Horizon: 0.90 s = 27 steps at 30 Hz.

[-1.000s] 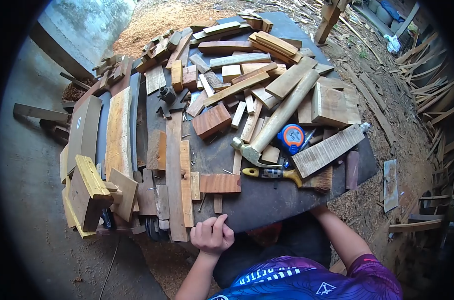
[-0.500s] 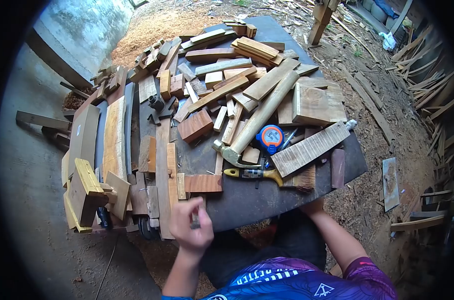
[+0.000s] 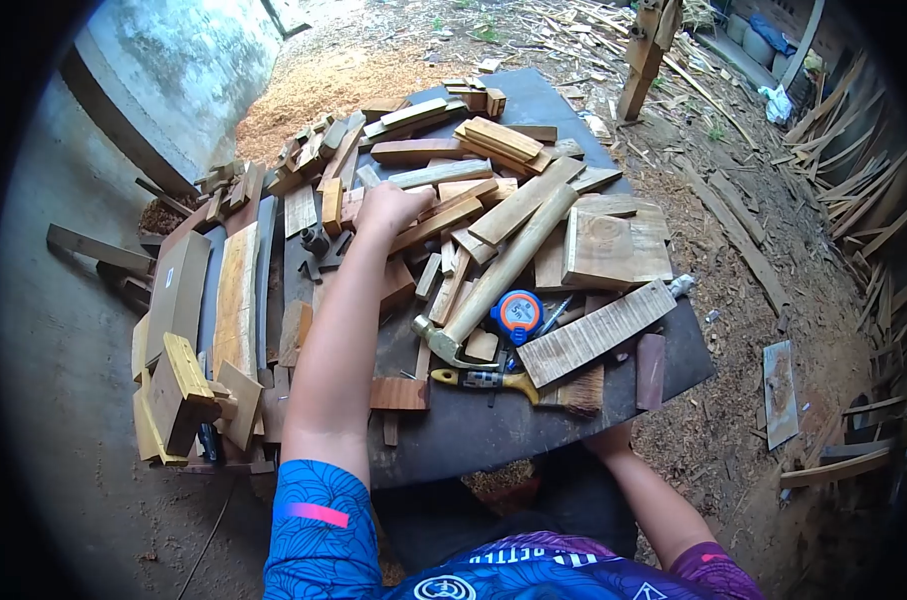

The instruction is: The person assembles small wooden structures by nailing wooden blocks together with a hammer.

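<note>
My left hand (image 3: 393, 207) reaches far into the pile of wood offcuts, its fingers curled down among the blocks. Whatever lies under those fingers is hidden by the back of the hand. A long wood strip (image 3: 443, 222) lies just right of it, and a pale strip (image 3: 441, 174) is behind. Low at the table's front edge is my right hand (image 3: 610, 438), with its fingers hidden beneath the edge. Nearest to it is a paintbrush (image 3: 518, 385), partly covered by a grooved board (image 3: 598, 333).
A claw hammer (image 3: 508, 270) lies across the pile beside a blue-orange tape measure (image 3: 519, 314). Thick square blocks (image 3: 618, 245) sit at the right. Long planks (image 3: 235, 300) and a yellow-edged wooden piece (image 3: 185, 385) line the left side. Wood scraps cover the ground beyond.
My left hand has moved from the table's front edge forward into the wood pile. The view has shifted slightly. My right hand stays low by the front edge.
</note>
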### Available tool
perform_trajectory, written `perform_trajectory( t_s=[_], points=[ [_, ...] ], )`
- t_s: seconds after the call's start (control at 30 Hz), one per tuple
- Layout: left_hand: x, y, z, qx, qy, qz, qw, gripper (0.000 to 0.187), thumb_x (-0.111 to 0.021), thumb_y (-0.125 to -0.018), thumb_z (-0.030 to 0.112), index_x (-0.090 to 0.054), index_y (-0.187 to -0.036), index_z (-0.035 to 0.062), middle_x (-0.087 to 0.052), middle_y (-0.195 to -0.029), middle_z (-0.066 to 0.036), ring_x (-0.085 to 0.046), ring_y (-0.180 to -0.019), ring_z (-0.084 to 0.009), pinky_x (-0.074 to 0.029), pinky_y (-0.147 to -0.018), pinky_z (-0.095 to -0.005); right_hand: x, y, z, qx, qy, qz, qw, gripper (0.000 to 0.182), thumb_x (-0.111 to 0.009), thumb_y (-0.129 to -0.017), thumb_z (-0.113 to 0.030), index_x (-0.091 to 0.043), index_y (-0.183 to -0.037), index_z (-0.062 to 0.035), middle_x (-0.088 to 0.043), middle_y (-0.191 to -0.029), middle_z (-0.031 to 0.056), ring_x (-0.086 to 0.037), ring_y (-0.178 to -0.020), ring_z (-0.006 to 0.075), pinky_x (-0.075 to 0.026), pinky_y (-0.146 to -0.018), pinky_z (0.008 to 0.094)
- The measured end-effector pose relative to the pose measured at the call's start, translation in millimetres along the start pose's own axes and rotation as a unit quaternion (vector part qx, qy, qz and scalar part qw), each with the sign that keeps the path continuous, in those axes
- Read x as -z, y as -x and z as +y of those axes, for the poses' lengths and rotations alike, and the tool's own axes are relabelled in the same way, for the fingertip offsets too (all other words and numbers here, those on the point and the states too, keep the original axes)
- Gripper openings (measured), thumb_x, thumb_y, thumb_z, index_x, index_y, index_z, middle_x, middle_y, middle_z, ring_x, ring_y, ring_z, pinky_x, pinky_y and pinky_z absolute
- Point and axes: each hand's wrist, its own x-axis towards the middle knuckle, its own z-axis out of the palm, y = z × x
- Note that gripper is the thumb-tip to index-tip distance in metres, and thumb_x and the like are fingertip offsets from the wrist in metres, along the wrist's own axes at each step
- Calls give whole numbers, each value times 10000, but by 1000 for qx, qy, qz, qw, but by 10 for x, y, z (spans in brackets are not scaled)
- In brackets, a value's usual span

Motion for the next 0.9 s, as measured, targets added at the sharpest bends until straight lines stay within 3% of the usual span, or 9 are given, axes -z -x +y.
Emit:
perform_trajectory(
  t_s=[0.2, 0.27, 0.3, 0.4, 0.53, 0.67, 0.73, 0.8, 0.9],
  points=[
    [21, -15, -378, -48, 3, 81, 996, 575, -688, -854, 544, -761, -983, -11, -760, -1013, -213, -742, -968, -318, -580, -879, -400, 140, -58, -76, -3, -35, -8, 999, 479, -664, -895, -385, -654, -1287, -110, -646, -1303, 156, -568, -1267, 403, -406, -1083, 542],
    [16, 79, -531, -17, 306, 38, 951, 513, -651, -904, 527, -708, -1026, 32, -744, -967, -146, -736, -882, -247, -581, -802, -375, 85, -71, -56, 5, -32, 12, 999, 466, -667, -890, -380, -663, -1268, -109, -652, -1289, 154, -576, -1251, 403, -415, -1069, 543],
    [79, 130, -587, 6, 367, -11, 930, 446, -575, -960, 481, -626, -1122, 69, -706, -963, -93, -712, -832, -184, -553, -722, -336, 75, -72, -51, 13, -23, 32, 999, 452, -671, -884, -375, -672, -1249, -108, -658, -1274, 151, -584, -1236, 403, -424, -1055, 544],
    [130, 310, -701, 29, 497, 7, 867, 488, -494, -986, 460, -614, -1190, 33, -719, -981, -92, -704, -812, -192, -530, -723, -312, 102, -56, -47, -2, -33, 12, 999, 435, -677, -874, -364, -687, -1226, -109, -667, -1257, 150, -593, -1217, 407, -435, -1038, 547],
    [224, 842, -729, -34, 571, -83, 816, 507, -427, -1005, 437, -615, -1222, 18, -712, -1021, -101, -701, -843, -200, -530, -760, -311, 173, -92, -100, -23, -49, 7, 999, 429, -678, -867, -357, -695, -1220, -114, -671, -1251, 152, -595, -1213, 410, -443, -1025, 545],
    [114, 1405, -772, -4, 602, -120, 789, 545, -459, -1023, 488, -593, -1343, 67, -680, -996, -51, -678, -786, -177, -530, -724, -302, 175, -23, -20, -26, 7, -21, 999, 443, -677, -859, -352, -693, -1234, -118, -671, -1256, 155, -601, -1205, 404, -454, -1010, 540],
    [35, 1656, -884, -23, 595, -127, 793, 567, -524, -1020, 504, -579, -1382, 70, -663, -994, -31, -681, -791, -162, -519, -680, -269, 203, 5, -26, -37, 18, -37, 998, 446, -676, -857, -351, -692, -1236, -116, -671, -1256, 157, -601, -1204, 403, -455, -1007, 541],
    [-16, 1838, -987, -91, 453, -88, 882, 526, -593, -1011, 465, -591, -1375, 86, -669, -1056, -46, -690, -851, -139, -492, -644, -228, 227, -27, -34, -53, -3, -59, 997, 450, -671, -861, -344, -688, -1245, -109, -664, -1267, 165, -594, -1206, 420, -449, -1011, 550],
    [-149, 2039, -1052, -143, 317, -3, 938, 521, -745, -933, 325, -596, -1379, 101, -693, -1130, -92, -702, -967, -180, -542, -727, -278, 182, -9, 14, -32, -2, -42, 999, 454, -668, -868, -335, -677, -1258, -103, -656, -1277, 174, -589, -1207, 431, -454, -1006, 547]
  ],
)
